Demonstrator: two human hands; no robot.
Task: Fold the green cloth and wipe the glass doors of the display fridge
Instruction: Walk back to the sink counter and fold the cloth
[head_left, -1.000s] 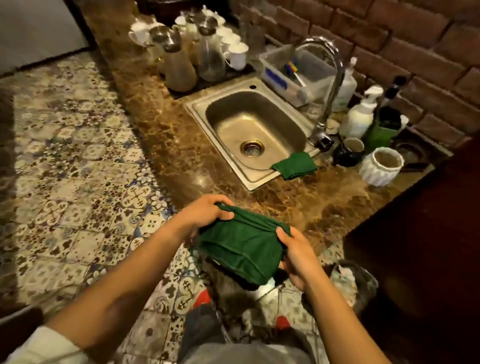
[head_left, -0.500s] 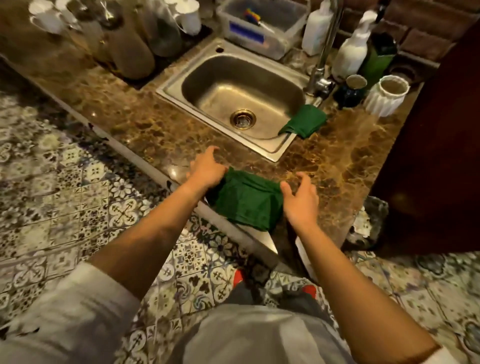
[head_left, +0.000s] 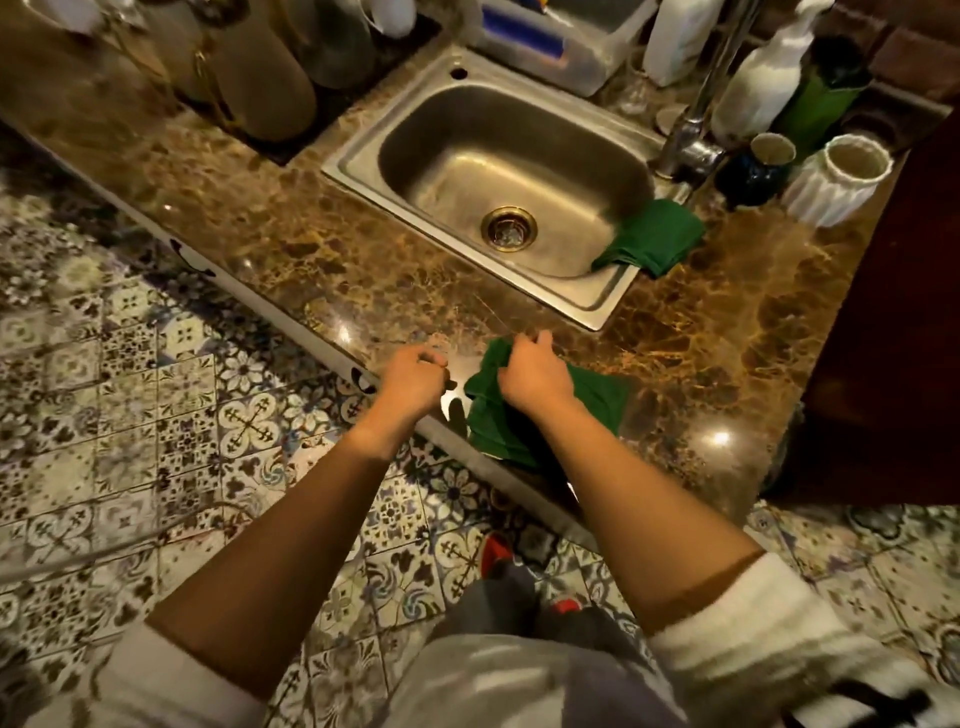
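Green cloth (head_left: 540, 415) number one lies bunched at the near edge of the table (head_left: 322, 260), one side of it hanging a little over that edge. The right hand (head_left: 532, 374) rests on top of it with fingers curled, pinching a raised corner of the fabric at the far-left end. The left hand (head_left: 415, 376) sits just beside the cloth on the bare stone, loosely curled into a half fist; whether it grips anything cannot be told. A second green cloth (head_left: 652, 236), folded, lies over the right rim of the sink (head_left: 363, 156), well apart from the first.

Counted: two green cloths, two hands, one steel sink with a brass-coloured drain (head_left: 509, 229), one tap (head_left: 693, 135) behind it. To the right of the tap stand one white spray bottle (head_left: 758, 85), one green container (head_left: 821, 104), one dark cup (head_left: 758, 166) and one white ribbed cup (head_left: 841, 179). A clear plastic tub (head_left: 540, 44) sits behind the sink, and several glass jars (head_left: 270, 78) crowd a dark tray at the far left, too blurred to count.

The table is polished brown marble with light veins and bright reflections. Below it the floor (head_left: 104, 389) is patterned tile, and red brick (head_left: 914, 57) shows at the upper right. White sleeves are pushed up both forearms.
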